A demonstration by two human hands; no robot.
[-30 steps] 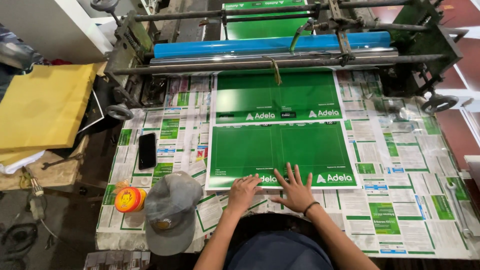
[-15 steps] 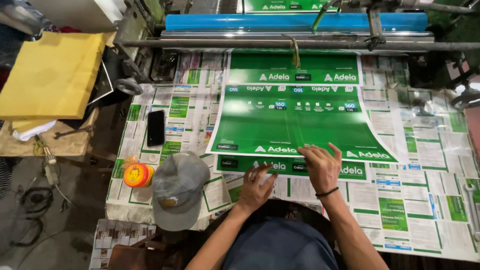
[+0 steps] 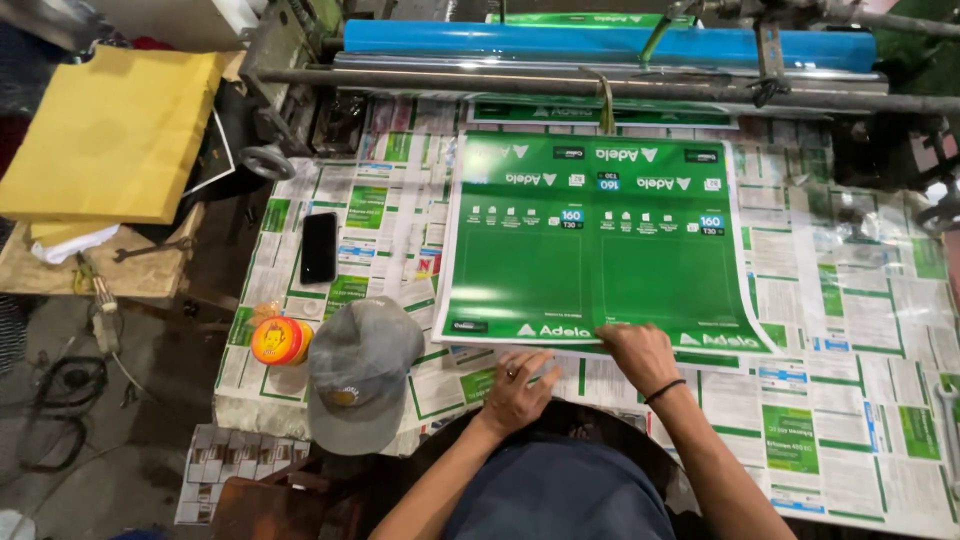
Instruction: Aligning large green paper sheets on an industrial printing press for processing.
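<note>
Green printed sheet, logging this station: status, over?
Both hands, left hand and right hand, at near edge of green sheet, flat on table. Grey cap beside left hand, clear of sheet.

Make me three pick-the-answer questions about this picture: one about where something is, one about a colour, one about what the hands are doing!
1. Where is the grey cap?
A. beside the orange tin
B. on the roller
C. on the yellow block

2. What colour is the big roller?
A. red
B. blue
C. white

3. What are the left hand and right hand doing?
A. holding a phone
B. resting in the lap
C. touching the green printed sheet's near edge

Answers: 1 A, the cap lies right of the tin. 2 B, the roller is bright blue. 3 C, both hands sit at the sheet's edge.
</note>
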